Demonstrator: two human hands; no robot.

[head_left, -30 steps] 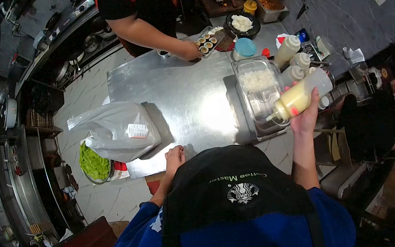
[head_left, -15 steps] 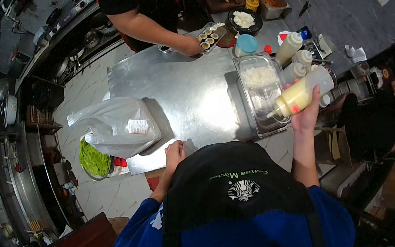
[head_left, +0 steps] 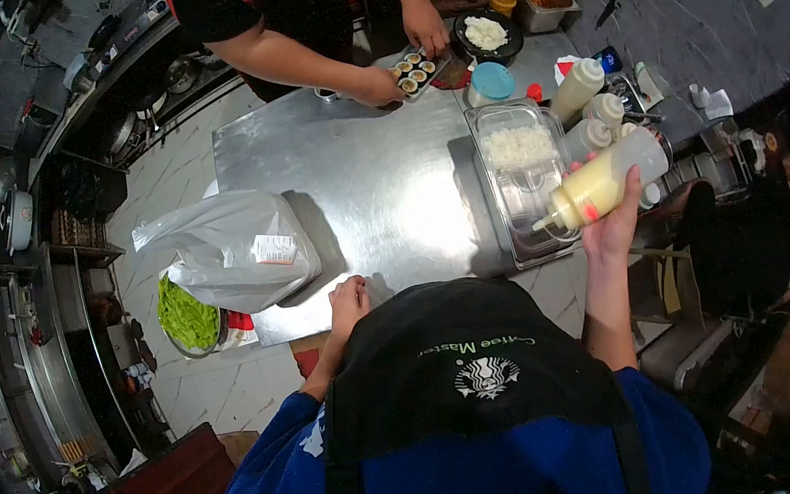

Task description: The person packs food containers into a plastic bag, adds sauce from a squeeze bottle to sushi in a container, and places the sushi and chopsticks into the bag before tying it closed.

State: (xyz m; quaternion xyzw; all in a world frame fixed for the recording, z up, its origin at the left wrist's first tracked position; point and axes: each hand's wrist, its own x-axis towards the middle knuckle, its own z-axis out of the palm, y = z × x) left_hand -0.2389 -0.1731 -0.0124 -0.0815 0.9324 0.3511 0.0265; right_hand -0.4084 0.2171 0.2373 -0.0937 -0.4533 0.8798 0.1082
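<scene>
Holding steady: squeeze bottle (head_left: 600, 185) clasped in right hand (head_left: 613, 222), tilted nozzle-down over the clear tub (head_left: 516, 222), same as a second ago; left hand (head_left: 348, 305) on table (head_left: 365, 175) edge, grip unclear. Only change: co-worker's other hand (head_left: 427, 36) now at sushi tray (head_left: 416, 67).

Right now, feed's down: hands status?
Right hand holds yellow-sauce squeeze bottle over clear plastic tub. Left hand on steel table edge. White bag nearby.
</scene>
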